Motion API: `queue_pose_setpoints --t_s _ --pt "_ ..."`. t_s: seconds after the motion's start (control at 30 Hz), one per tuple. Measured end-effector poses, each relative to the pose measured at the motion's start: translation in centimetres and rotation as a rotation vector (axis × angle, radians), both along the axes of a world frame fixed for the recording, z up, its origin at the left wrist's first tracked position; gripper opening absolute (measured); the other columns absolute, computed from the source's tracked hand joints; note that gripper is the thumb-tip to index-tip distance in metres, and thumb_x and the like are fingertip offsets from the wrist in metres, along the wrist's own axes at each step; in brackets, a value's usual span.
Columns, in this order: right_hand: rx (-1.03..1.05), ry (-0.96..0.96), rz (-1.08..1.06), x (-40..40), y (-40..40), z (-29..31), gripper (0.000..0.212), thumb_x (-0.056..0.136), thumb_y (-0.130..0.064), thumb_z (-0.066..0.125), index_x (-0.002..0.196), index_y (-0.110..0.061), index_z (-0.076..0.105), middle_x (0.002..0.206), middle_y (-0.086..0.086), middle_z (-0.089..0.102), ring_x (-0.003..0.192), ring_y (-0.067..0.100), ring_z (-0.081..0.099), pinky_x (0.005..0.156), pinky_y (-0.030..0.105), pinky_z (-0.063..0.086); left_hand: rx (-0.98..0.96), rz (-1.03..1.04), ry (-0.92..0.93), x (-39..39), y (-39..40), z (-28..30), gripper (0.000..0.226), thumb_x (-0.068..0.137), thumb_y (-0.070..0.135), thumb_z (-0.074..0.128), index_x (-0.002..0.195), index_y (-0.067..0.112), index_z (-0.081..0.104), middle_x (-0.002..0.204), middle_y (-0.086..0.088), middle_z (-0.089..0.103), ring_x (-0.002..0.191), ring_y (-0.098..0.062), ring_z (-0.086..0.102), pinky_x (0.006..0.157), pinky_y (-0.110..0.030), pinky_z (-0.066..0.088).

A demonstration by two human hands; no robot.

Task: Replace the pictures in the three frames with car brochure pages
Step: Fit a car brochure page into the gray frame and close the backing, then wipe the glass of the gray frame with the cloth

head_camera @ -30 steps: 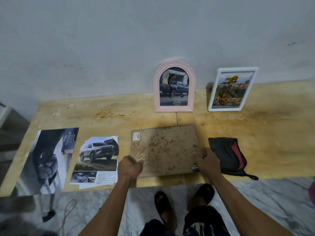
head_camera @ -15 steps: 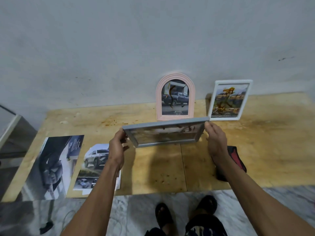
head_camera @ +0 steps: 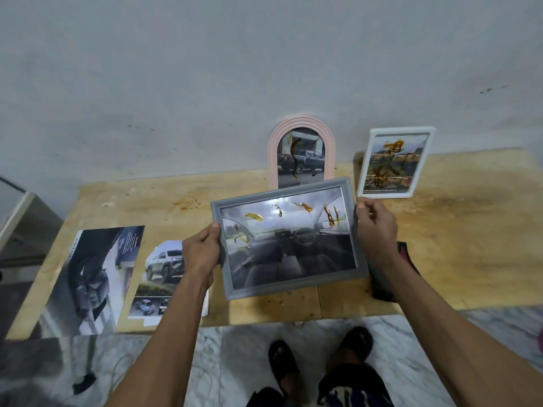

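**Grey frame held in the air by its two short edges — risks from here**

Left hand (head_camera: 202, 254): thumb hooked over the front of the left rail, remaining fingers hidden behind; I cannot tell how they lie. Right hand (head_camera: 374, 230): fingers curled round the upper right edge, pinching the rail. Both grip narrow moulding only.

The grey frame (head_camera: 289, 236) hangs tilted, face toward the person, clear of the wooden table (head_camera: 455, 245). It shows a car-interior page behind glazing smeared with amber streaks. My read: loaded, about to be stood up.

Behind it, just apart, the pink arched frame (head_camera: 301, 152) and the white frame (head_camera: 395, 163) lean against the wall (head_camera: 264, 69), both showing vehicle pages.

Risks, as I judge them:
- Upper edge sits near both leaning frames; a forward swing could knock either flat.
- Edge grip could slip, dropping the frame.
- Set too upright, it may tip forward.
- Dark pouch (head_camera: 404, 270) under the right wrist could catch a corner.
- Loose brochure pages (head_camera: 123, 274) lie left, near the table edge; an elbow could sweep them off.
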State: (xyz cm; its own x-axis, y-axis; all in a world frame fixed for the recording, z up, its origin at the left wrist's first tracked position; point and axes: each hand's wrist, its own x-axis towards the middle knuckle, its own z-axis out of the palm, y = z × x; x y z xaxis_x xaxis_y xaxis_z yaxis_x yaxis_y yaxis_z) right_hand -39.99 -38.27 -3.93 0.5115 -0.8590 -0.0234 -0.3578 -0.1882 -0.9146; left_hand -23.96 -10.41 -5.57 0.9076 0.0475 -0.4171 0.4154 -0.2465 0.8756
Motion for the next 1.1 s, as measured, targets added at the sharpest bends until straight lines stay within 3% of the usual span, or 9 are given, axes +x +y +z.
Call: queue_pose_setpoints --t_s 0.17,0.23,0.33,0.43,0.57,0.87,0.97,1.03,1.1 --pt "0.017 0.188 0.15 -2.0 1.5 -3.2 0.03 0.098 -0.018 0.056 0.126 -0.012 0.064 0.115 0.003 0.069 0.102 0.019 0.064 0.087 0.034 0.053 0.263 -0.025 0.049 -1.1 1.0 -3.8 0.022 0.083 0.038 0.077 0.066 0.026 0.072 0.086 -0.014 0.075 0.09 -0.036 0.07 0.083 -0.05 0.059" --pt "0.0 0.286 0.188 -2.8 2.1 -4.4 0.03 0.097 -0.015 0.054 0.126 -0.012 0.064 0.109 0.004 0.07 0.097 0.021 0.065 0.083 0.033 0.05 0.282 -0.078 0.092 -1.7 1.4 -5.1 0.013 0.076 0.034 0.076 0.077 0.021 0.078 0.088 -0.008 0.076 0.089 -0.03 0.072 0.086 -0.048 0.059" --pt "-0.004 0.397 0.211 -3.5 2.8 -6.0 0.033 0.093 -0.012 0.053 0.125 -0.012 0.063 0.101 0.007 0.069 0.09 0.028 0.063 0.079 0.037 0.046 0.287 -0.213 0.174 -2.5 1.3 -6.2 0.044 0.074 0.017 0.075 0.117 0.014 0.074 0.1 -0.004 0.077 0.093 -0.027 0.072 0.091 -0.047 0.059" --pt "-0.052 0.433 0.205 -3.8 3.1 -7.4 0.026 0.09 -0.006 0.055 0.113 -0.002 0.065 0.093 0.013 0.066 0.084 0.031 0.06 0.07 0.033 0.04 0.3 -0.277 0.188 -3.0 0.9 -7.3 0.056 0.08 0.002 0.076 0.134 0.011 0.063 0.112 -0.005 0.075 0.097 -0.024 0.071 0.097 -0.042 0.056" --pt "-0.046 0.454 0.162 -3.6 3.0 -8.7 0.012 0.089 -0.002 0.054 0.095 0.003 0.063 0.084 0.021 0.059 0.079 0.036 0.057 0.071 0.037 0.041 0.324 -0.277 0.156 -3.0 0.2 -9.0 0.057 0.081 -0.004 0.073 0.135 0.006 0.061 0.115 -0.008 0.073 0.099 -0.022 0.07 0.101 -0.036 0.053" --pt "-0.004 0.476 0.141 -2.8 1.6 -10.6 0.038 0.095 -0.009 0.054 0.131 0.0 0.056 0.129 0.017 0.058 0.12 0.032 0.053 0.098 0.032 0.038 0.417 -0.293 0.078 -3.1 -1.3 -11.0 0.052 0.085 -0.001 0.069 0.135 0.009 0.062 0.123 -0.01 0.071 0.111 -0.027 0.067 0.106 -0.044 0.05" --pt "0.014 0.492 0.138 -2.6 1.4 -11.2 0.023 0.093 -0.008 0.052 0.114 -0.001 0.06 0.114 0.017 0.057 0.108 0.031 0.054 0.093 0.035 0.039 0.438 -0.284 0.059 -3.7 -1.7 -10.5 0.051 0.089 -0.002 0.067 0.138 0.007 0.059 0.128 -0.012 0.067 0.116 -0.027 0.063 0.11 -0.042 0.045" --pt "0.023 0.522 0.144 -2.4 1.3 -11.6 0.021 0.09 -0.009 0.051 0.106 0.003 0.058 0.111 0.019 0.057 0.105 0.033 0.053 0.09 0.039 0.041 0.432 -0.271 0.067 -3.9 -1.8 -10.2 0.053 0.088 -0.004 0.068 0.139 0.006 0.057 0.13 -0.012 0.065 0.115 -0.023 0.062 0.111 -0.034 0.042" --pt "0.026 0.548 0.163 -2.4 1.0 -11.6 0.035 0.09 -0.011 0.051 0.122 0.002 0.058 0.125 0.02 0.057 0.116 0.038 0.052 0.097 0.043 0.042 0.431 -0.263 0.067 -4.1 -1.9 -10.3 0.054 0.087 -0.006 0.068 0.139 0.004 0.057 0.13 -0.01 0.064 0.107 -0.015 0.058 0.104 -0.017 0.035"
